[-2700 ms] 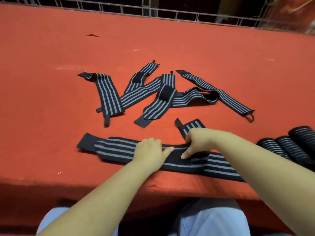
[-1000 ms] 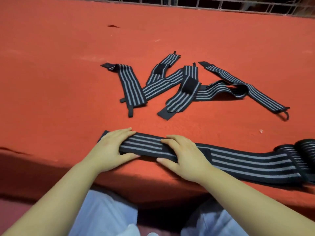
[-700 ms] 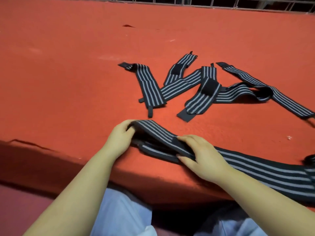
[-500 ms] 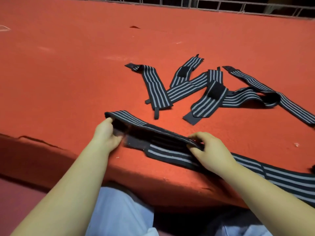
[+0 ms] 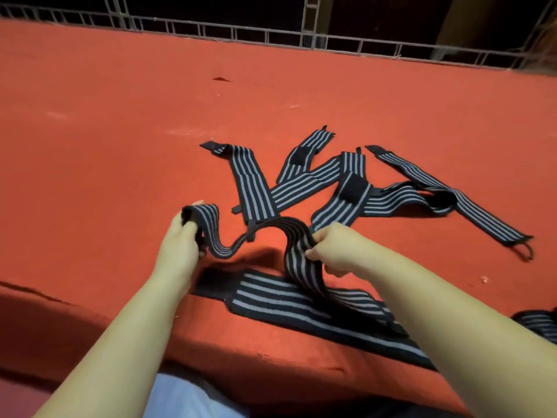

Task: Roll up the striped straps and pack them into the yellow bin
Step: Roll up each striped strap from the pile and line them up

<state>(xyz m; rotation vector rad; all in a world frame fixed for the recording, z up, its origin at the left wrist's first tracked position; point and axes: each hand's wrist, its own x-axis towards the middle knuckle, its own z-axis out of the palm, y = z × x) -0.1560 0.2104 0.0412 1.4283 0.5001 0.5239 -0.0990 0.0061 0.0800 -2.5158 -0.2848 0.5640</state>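
A long black strap with grey stripes (image 5: 289,300) lies along the near edge of the red table. Its left end is lifted off the surface and arches between my hands. My left hand (image 5: 180,245) grips the strap's black tip, which curls over my fingers. My right hand (image 5: 340,248) pinches the raised strap farther along, where it bends down to the flat part. Several more striped straps (image 5: 319,182) lie loose and crossed in a pile behind my hands. The yellow bin is not in view.
The red table (image 5: 120,131) stretches far back to a metal grid fence (image 5: 271,31). A rolled strap (image 5: 539,324) peeks in at the right edge. A small tear (image 5: 221,79) marks the cloth at the back. My lap shows below the table's front edge.
Both hands have lifted the strap's left end higher off the table, so it now arches up between them. The view has tilted up and shows the fence.
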